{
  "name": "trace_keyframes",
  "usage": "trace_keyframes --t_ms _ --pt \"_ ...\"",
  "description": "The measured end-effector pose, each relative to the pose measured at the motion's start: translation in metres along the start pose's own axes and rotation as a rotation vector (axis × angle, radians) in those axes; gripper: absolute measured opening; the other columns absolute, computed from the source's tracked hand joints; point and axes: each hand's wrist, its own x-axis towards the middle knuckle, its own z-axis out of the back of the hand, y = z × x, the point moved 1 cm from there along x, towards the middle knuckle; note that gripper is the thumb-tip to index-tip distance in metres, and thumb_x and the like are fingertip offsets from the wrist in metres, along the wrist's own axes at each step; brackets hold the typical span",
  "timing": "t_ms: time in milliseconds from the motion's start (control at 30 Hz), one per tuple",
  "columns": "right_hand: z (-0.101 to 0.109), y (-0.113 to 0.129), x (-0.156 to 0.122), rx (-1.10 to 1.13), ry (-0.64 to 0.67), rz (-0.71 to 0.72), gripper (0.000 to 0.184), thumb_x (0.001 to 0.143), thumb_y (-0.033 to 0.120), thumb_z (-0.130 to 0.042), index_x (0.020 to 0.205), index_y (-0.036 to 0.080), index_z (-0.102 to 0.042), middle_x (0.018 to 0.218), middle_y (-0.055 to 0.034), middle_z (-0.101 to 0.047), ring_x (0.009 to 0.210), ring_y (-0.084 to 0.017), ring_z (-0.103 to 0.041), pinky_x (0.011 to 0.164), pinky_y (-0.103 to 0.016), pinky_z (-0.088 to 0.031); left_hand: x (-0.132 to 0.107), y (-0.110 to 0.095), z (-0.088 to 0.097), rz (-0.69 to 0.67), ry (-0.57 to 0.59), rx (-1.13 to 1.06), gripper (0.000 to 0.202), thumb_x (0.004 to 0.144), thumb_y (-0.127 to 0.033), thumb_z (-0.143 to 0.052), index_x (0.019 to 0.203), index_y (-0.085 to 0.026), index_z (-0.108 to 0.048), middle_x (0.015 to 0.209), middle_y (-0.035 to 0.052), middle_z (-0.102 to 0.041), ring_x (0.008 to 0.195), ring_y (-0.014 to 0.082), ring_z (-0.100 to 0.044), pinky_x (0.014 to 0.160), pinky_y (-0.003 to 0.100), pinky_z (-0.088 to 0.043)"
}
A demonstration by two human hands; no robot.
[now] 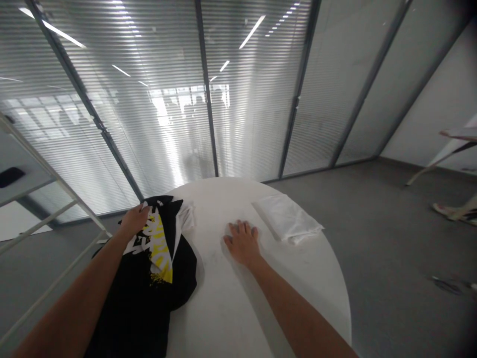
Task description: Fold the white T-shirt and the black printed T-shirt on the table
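Observation:
A black T-shirt (156,278) with a yellow and white print lies crumpled on the left part of a round white table (231,308) and hangs over its near edge. My left hand (134,220) rests on the shirt's far end, fingers curled into the fabric. My right hand (242,242) lies flat on the bare tabletop near the middle, fingers stretched out, holding nothing. A folded white garment (286,218) sits just right of my right hand, not touching it. A small white cloth piece (186,216) peeks out beside the black shirt.
A glass wall with blinds (208,99) stands behind the table. A white metal rack (40,199) is at the left. Grey floor spreads to the right, where a table leg (436,164) and another person's shoe (447,211) show.

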Motion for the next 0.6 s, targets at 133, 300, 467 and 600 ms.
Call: trace_keyframes --t_ms 133,300,467,600 --pt "0.000 0.002 0.000 0.009 0.013 -0.001 0.059 0.096 0.054 -0.034 0.145 0.023 -0.043 0.153 -0.0165 -0.035 0.140 -0.037 -0.026 0.109 -0.060 -0.012 -0.014 -0.030 0.019 0.061 0.006 -0.455 0.032 0.085 -0.044 -0.053 0.101 -0.019 -0.064 0.086 0.0074 -0.072 0.081 0.0253 -0.069 0.072 0.034 -0.054" --pt "0.004 0.000 0.003 0.117 0.016 -0.032 0.052 0.091 0.047 -0.046 0.137 0.024 -0.053 0.151 -0.0144 -0.040 0.140 -0.037 -0.027 0.109 -0.060 -0.013 -0.055 -0.083 0.043 0.039 0.179 -1.100 0.034 0.085 -0.042 -0.060 0.110 -0.018 -0.062 0.091 0.0064 -0.073 0.076 0.0212 -0.070 0.069 0.034 -0.058" --pt "0.031 -0.006 0.023 0.712 0.045 -0.154 0.037 0.082 0.030 -0.051 0.115 0.023 -0.064 0.123 -0.0101 -0.065 0.117 -0.026 -0.056 0.102 -0.047 -0.035 -0.101 -0.126 0.052 -0.071 0.503 -1.289 0.048 0.085 -0.045 -0.062 0.124 -0.018 -0.060 0.098 0.0078 -0.074 0.088 0.0255 -0.071 0.079 0.040 -0.058" --pt "0.070 0.007 0.040 1.474 0.288 -0.206 0.034 0.085 0.044 -0.052 0.107 0.022 -0.064 0.101 -0.0079 -0.072 0.086 -0.021 -0.067 0.076 -0.034 -0.050 -0.126 -0.150 0.043 -0.198 0.636 -1.278 0.052 0.083 -0.038 -0.067 0.131 -0.021 -0.057 0.106 0.0074 -0.073 0.097 0.0284 -0.069 0.085 0.041 -0.055"
